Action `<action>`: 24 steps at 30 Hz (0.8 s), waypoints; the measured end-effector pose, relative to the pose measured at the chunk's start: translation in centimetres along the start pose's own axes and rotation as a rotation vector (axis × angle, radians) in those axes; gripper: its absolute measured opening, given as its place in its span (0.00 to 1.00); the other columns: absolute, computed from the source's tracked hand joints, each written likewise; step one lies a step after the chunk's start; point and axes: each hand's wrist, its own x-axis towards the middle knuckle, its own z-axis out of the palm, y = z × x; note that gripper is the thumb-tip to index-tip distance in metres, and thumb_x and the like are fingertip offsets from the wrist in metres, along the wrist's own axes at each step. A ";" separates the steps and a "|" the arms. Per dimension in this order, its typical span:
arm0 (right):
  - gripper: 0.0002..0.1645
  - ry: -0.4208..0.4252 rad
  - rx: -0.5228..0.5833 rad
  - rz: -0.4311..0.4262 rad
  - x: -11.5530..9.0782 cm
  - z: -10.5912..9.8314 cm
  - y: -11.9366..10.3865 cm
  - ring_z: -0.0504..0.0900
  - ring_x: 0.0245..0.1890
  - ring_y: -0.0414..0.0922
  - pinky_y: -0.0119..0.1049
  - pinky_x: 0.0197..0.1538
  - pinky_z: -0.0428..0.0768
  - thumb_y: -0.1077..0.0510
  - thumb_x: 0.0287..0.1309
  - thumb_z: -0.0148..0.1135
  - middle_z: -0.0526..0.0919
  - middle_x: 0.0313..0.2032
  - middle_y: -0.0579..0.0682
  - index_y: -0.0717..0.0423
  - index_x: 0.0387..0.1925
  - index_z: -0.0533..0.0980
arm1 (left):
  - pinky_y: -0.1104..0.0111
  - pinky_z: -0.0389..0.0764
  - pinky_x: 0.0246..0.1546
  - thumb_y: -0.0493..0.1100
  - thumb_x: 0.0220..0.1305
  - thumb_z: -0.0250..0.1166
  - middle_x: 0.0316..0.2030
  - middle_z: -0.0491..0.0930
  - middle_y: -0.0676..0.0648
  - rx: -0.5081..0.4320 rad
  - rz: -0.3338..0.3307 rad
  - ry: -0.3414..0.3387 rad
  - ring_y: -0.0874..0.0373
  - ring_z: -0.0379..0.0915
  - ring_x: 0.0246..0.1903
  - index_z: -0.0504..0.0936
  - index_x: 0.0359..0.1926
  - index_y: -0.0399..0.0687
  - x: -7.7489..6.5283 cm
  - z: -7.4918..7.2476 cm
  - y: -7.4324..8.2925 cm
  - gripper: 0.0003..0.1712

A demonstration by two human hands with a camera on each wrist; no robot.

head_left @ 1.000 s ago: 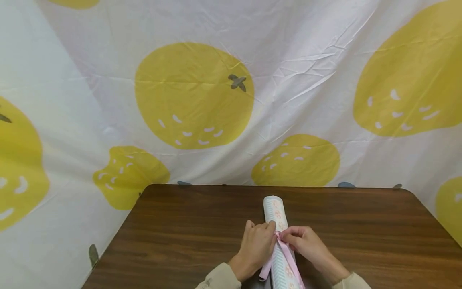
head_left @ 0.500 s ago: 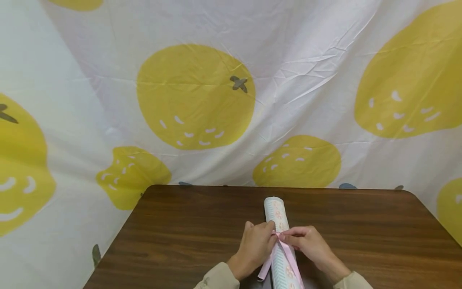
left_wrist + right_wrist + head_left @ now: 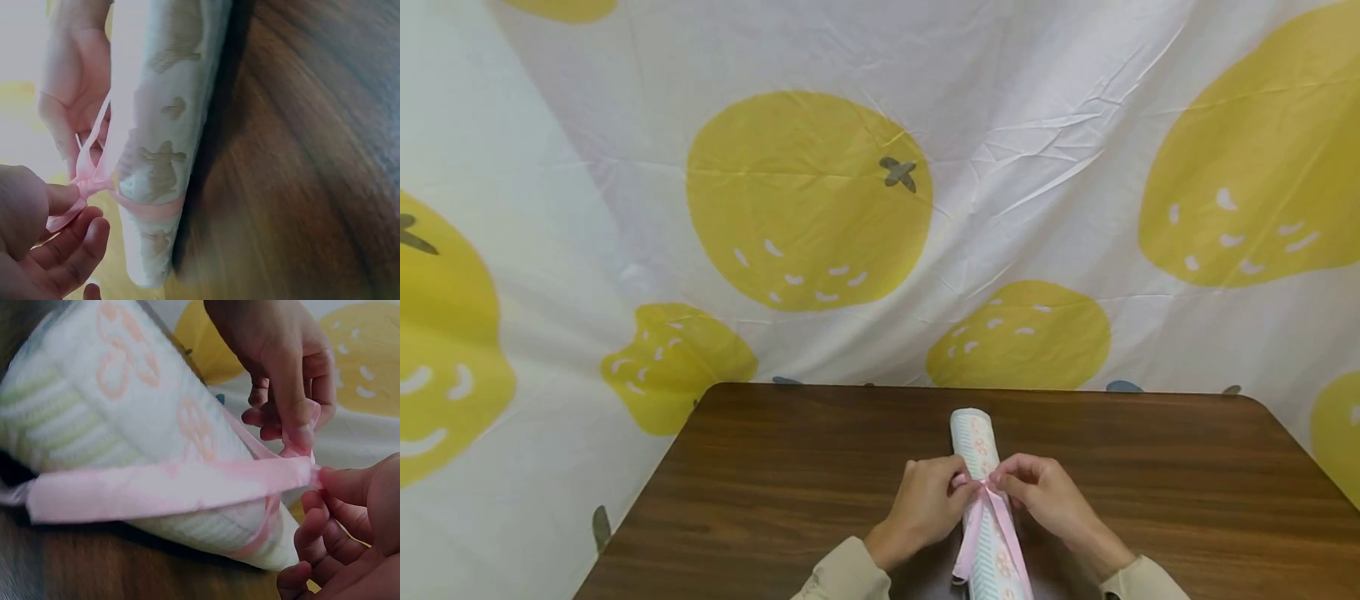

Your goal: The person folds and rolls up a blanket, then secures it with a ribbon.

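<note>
A rolled towel [image 3: 972,425], white with patterned bands, lies lengthwise on the table. Round its middle runs a pink ribbon [image 3: 1009,542], knotted on top, with two tails trailing down toward the near end. On the left of the knot, my left hand [image 3: 925,502] pinches a ribbon loop between thumb and fingers; the left wrist view shows this loop [image 3: 65,219] beside the knot. From the other side, my right hand [image 3: 1051,504] pinches the ribbon close to the knot with thumb and forefinger. In the right wrist view, a broad ribbon tail [image 3: 169,490] crosses the towel.
The dark wood-grain table [image 3: 790,467] has rounded far corners. Behind it hangs a white cloth [image 3: 820,42] printed with large yellow fruit. Light sleeves [image 3: 848,571] cover both forearms.
Both hands have drawn slightly apart at the knot. A loop now shows at the left fingers, and the left ribbon tail has shifted right onto the towel's edge.
</note>
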 end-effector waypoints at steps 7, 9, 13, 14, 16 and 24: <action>0.05 0.017 -0.115 -0.060 0.1 -0.4 -0.2 0.75 0.23 0.42 0.31 0.26 0.71 0.63 0.65 0.60 0.80 0.26 0.53 0.63 0.35 0.79 | 0.81 0.61 0.20 0.41 0.59 0.68 0.15 0.69 0.62 -0.091 -0.105 -0.058 0.74 0.60 0.17 0.78 0.23 0.53 0.2 -0.2 -0.3 0.10; 0.06 0.018 -0.137 -0.059 0.1 -0.5 -0.2 0.75 0.22 0.42 0.31 0.26 0.70 0.62 0.66 0.59 0.79 0.25 0.52 0.61 0.35 0.79 | 0.79 0.61 0.20 0.42 0.60 0.68 0.15 0.68 0.62 -0.089 -0.127 -0.079 0.73 0.60 0.17 0.77 0.23 0.53 0.3 -0.3 -0.4 0.11; 0.07 0.008 -0.156 -0.061 0.1 -0.8 -0.1 0.74 0.22 0.42 0.31 0.24 0.68 0.60 0.67 0.59 0.79 0.25 0.52 0.60 0.35 0.78 | 0.77 0.62 0.23 0.44 0.62 0.68 0.15 0.67 0.62 -0.090 -0.168 -0.117 0.72 0.60 0.17 0.77 0.23 0.54 0.3 -0.5 -0.7 0.11; 0.07 0.002 -0.156 -0.063 0.1 -0.9 0.0 0.74 0.22 0.42 0.31 0.24 0.68 0.61 0.68 0.58 0.79 0.25 0.52 0.60 0.35 0.78 | 0.76 0.62 0.23 0.45 0.62 0.67 0.15 0.67 0.62 -0.097 -0.179 -0.127 0.71 0.60 0.17 0.78 0.23 0.54 0.3 -0.5 -0.8 0.11; 0.06 -0.013 -0.156 -0.072 0.0 -1.1 0.1 0.74 0.22 0.41 0.31 0.24 0.68 0.61 0.68 0.57 0.80 0.26 0.53 0.61 0.36 0.77 | 0.75 0.62 0.23 0.45 0.63 0.67 0.16 0.67 0.62 -0.122 -0.201 -0.147 0.71 0.61 0.18 0.78 0.24 0.54 0.3 -0.6 -1.1 0.11; 0.07 -0.041 -0.148 -0.049 0.2 -1.7 0.9 0.75 0.21 0.41 0.31 0.24 0.69 0.61 0.71 0.54 0.79 0.26 0.52 0.62 0.38 0.74 | 0.76 0.66 0.22 0.43 0.68 0.63 0.19 0.75 0.56 -0.359 -0.284 -0.300 0.69 0.64 0.19 0.79 0.26 0.48 0.5 -0.4 -3.1 0.12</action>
